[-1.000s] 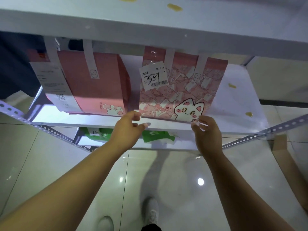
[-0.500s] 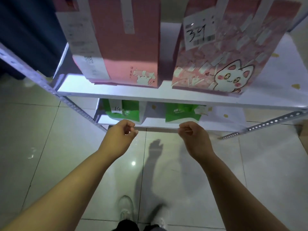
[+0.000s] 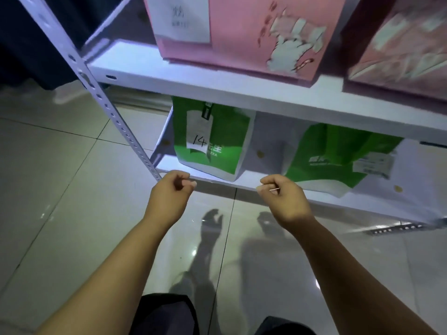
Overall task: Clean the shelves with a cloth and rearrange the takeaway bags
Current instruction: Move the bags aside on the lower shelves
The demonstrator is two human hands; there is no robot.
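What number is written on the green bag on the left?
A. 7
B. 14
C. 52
B: the white slip stuck on the left green bag, which stands on the lower shelf, has 14 handwritten on it.

Both bare forearms reach forward, backs of the hands up. The left hand [image 3: 169,197] curls its fingers in against the thumb and grips nothing. The right hand [image 3: 285,199], level with it and apart, is curled likewise.
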